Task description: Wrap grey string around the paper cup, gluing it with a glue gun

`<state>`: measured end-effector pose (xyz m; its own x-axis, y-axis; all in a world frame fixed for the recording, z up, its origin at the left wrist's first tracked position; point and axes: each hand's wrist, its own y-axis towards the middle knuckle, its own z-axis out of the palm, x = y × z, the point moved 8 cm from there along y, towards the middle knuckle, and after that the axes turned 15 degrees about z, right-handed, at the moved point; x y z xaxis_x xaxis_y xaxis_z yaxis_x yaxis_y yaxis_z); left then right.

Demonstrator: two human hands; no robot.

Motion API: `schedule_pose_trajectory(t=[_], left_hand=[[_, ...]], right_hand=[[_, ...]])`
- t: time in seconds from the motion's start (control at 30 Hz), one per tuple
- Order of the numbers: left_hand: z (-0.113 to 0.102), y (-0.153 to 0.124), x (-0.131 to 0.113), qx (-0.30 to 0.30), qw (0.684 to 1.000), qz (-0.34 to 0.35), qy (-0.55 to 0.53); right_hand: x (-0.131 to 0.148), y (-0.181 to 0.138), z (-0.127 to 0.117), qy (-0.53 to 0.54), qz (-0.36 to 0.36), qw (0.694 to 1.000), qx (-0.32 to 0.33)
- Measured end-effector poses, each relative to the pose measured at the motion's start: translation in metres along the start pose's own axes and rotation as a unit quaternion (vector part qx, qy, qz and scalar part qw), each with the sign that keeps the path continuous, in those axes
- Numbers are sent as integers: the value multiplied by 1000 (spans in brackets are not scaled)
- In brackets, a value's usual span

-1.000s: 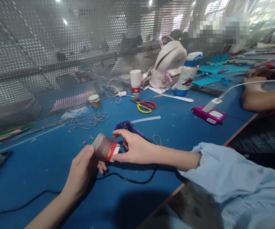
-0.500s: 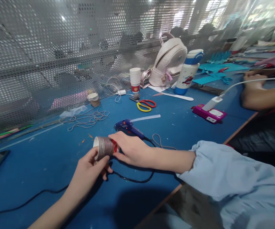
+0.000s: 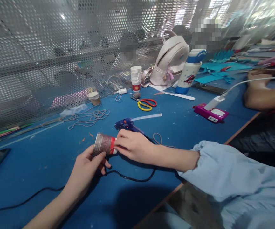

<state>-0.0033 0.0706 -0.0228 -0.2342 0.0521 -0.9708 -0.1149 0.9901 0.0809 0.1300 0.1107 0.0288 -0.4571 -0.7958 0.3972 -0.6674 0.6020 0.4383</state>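
A paper cup (image 3: 113,145) lies on its side, wound from its rim with grey-brown cord (image 3: 102,143); a red and white band stays bare toward its base. My left hand (image 3: 87,163) grips it from the near side, thumb against the winding and other fingers partly hidden beneath. At the base end, my right hand (image 3: 134,146) has its fingertips pinched together, with a short strand of cord seeming to run into them. Just behind the right hand lies a blue hot glue gun (image 3: 125,124) with a clear glue stick in its back.
Red-and-yellow scissors (image 3: 145,106), a loose cord tangle (image 3: 89,117) and a small wrapped cup (image 3: 94,98) lie farther back. Stacked paper cups (image 3: 136,78), a backpack (image 3: 169,63) and a bottle (image 3: 188,74) stand by the mesh. A purple power strip (image 3: 211,114) is near another person's arm (image 3: 263,92).
My right hand has slid off the cup's side toward its base, its fingers now pinched. More of the red band shows. The cup has tipped and turned slightly in my left hand.
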Motion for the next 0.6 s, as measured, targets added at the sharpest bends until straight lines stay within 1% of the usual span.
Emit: schedule_pose_trajectory(t=[0.13, 0.3, 0.43, 0.6], left_hand=[[1, 0, -4, -2, 999, 9, 38], [1, -1, -10, -15, 996, 22, 85], [1, -1, -12, -17, 994, 27, 102], [2, -1, -12, -17, 993, 32, 113]], right_hand=[[3, 0, -1, -27, -20, 999, -21], [8, 0, -6, -28, -30, 998, -43], [9, 0, -9, -28, -31, 997, -60], [10, -2, -9, -21, -32, 997, -63]])
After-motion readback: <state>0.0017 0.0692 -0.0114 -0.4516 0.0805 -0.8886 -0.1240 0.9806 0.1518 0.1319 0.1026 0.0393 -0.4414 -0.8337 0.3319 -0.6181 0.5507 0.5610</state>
